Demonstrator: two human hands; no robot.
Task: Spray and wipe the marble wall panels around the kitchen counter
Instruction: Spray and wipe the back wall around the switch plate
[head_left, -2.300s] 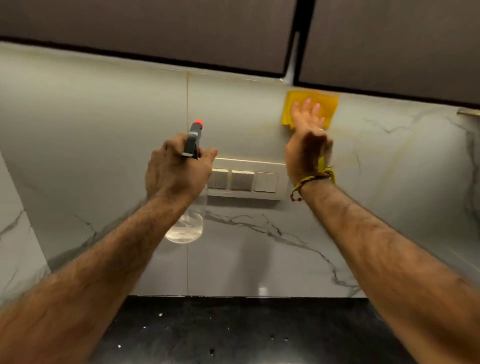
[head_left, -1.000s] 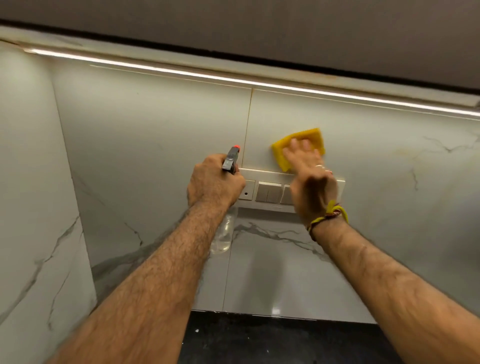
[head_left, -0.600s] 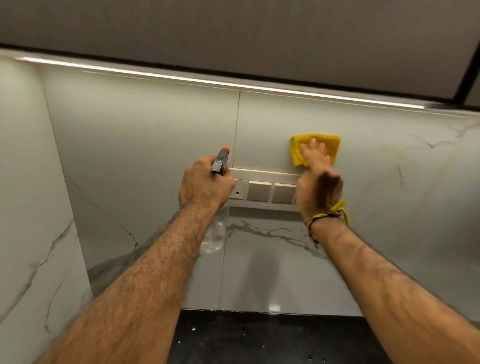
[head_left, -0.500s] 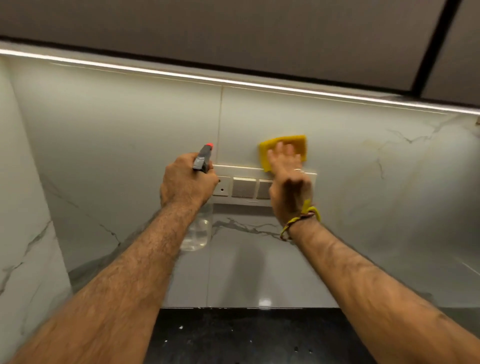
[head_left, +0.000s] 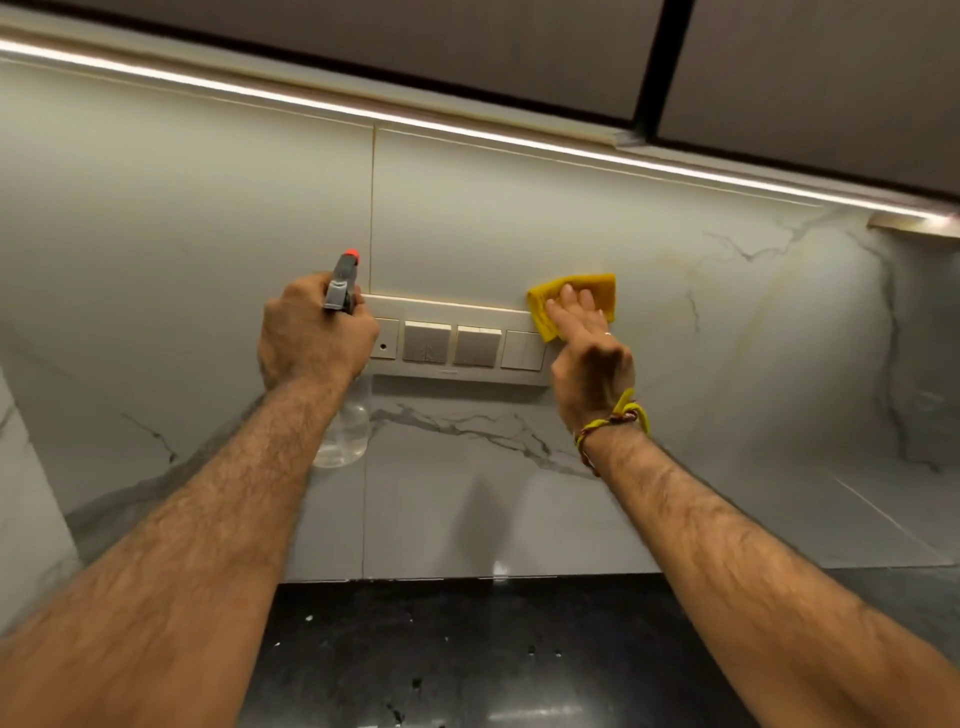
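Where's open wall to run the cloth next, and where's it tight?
Free: the marble right of the yellow cloth, and above the switch plate up to the light strip. Tight: around the switches, between the left hand and right hand.

Beige switch plate (head_left: 457, 345) on the wall, dark speckled counter (head_left: 467, 660) below, lit strip light (head_left: 467, 132) above

Clear plastic spray bottle (head_left: 344, 434) with grey trigger head, orange nozzle tip: upright, nozzle toward wall, in front of left end of switch plate. Folded yellow cloth (head_left: 571, 301): flat against grey-veined white marble wall panel (head_left: 519, 208), overlapping plate's upper right corner.
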